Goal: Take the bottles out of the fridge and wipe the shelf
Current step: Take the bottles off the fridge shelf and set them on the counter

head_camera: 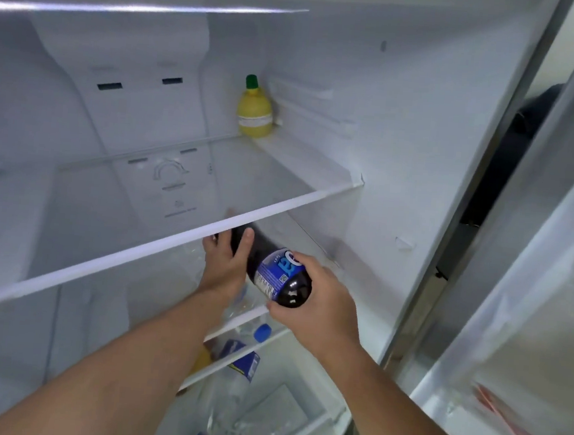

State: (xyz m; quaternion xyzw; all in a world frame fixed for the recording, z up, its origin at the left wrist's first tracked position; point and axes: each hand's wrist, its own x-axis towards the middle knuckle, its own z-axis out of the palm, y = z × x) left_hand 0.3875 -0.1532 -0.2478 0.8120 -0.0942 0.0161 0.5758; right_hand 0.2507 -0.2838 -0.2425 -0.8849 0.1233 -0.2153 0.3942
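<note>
A dark cola bottle with a blue label lies tilted under the glass shelf, its base toward me. My right hand grips its base end. My left hand wraps around its upper part, which runs under the shelf's white front edge. A yellow lemon-juice bottle with a green cap stands upright in the far right corner of that glass shelf. Clear water bottles with blue caps lie on the lower shelf beneath my hands.
More clear bottles and a blue-labelled one lie lower in the fridge, above a white drawer. The fridge's right wall is close to my right hand. The open door stands at the right.
</note>
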